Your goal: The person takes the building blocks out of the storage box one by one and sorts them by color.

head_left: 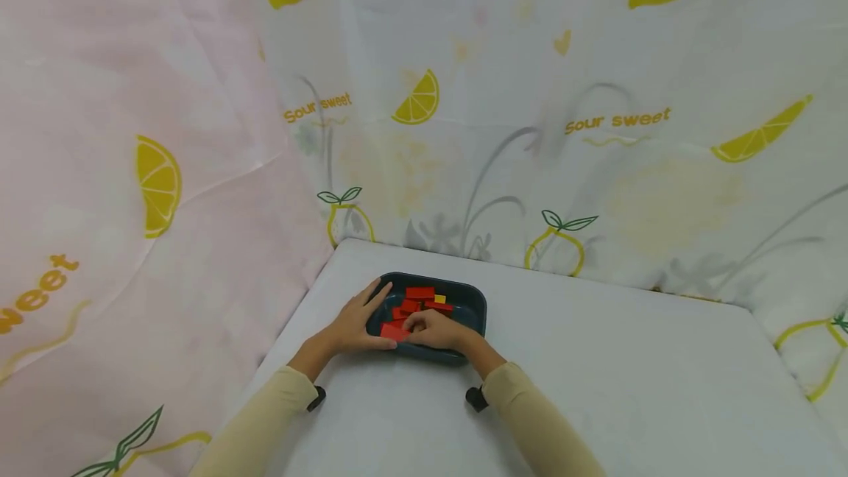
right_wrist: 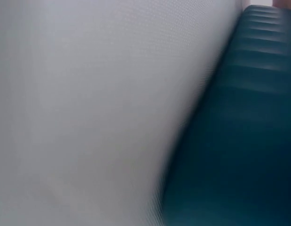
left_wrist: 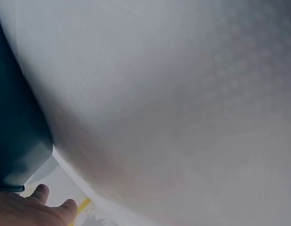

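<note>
A dark blue-green tray [head_left: 475, 313] holds several red blocks [head_left: 419, 293] and a small yellow block [head_left: 440, 299]. My left hand [head_left: 352, 324] rests along the tray's left end, fingers stretched along the rim and thumb at the front corner. Over the front rim reaches my right hand [head_left: 433, 329], its curled fingers pinching a bright red block [head_left: 392, 332] at the front left inside. The left wrist view has the tray's outer wall [left_wrist: 16, 127] with some fingers [left_wrist: 39, 209] below it. Only the tray's side [right_wrist: 239, 141] fills the right of the right wrist view.
The tray stands on a white table [head_left: 596, 374], toward its back left corner. Behind and to the left hangs a lemon-printed cloth [head_left: 503, 94]. Dark wrist cameras [head_left: 476, 398] sit at both cuffs.
</note>
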A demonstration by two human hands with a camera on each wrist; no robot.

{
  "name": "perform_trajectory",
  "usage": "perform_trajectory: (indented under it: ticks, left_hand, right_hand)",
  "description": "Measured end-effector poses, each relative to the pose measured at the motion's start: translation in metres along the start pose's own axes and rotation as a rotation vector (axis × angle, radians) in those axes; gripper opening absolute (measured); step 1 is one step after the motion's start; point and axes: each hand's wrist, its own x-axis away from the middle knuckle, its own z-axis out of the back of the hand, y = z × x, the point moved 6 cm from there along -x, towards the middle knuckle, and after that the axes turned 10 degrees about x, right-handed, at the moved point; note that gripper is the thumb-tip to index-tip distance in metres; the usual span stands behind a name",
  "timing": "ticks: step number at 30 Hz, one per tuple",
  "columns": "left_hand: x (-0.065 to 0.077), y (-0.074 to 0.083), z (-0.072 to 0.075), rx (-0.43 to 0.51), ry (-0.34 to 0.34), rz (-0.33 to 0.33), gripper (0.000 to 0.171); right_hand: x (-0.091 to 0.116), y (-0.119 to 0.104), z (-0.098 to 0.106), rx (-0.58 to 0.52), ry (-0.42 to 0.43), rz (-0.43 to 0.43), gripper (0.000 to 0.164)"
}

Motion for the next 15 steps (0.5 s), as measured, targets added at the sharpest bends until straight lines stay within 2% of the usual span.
perform_trajectory:
  ticks: [7,12,14,15]
  left_hand:
    - [0.002,0.001,-0.002,0.017,0.021,0.003,0.112]
    - [0.001,0.000,-0.003,0.014,-0.006,0.039,0.112]
    - [0.000,0.000,-0.001,0.020,-0.003,0.031,0.110]
    - [0.000,0.000,0.000,0.025,0.003,0.019,0.106]
  right_hand:
    - [0.005,-0.002,0.003,-0.044,0.063,0.015,0.015]
    - [0.012,-0.001,0.012,-0.200,0.161,-0.056,0.018]
    - [0.014,-0.001,0.017,-0.279,0.191,-0.079,0.024]
    - [0.016,-0.001,0.020,-0.278,0.211,-0.093,0.029]
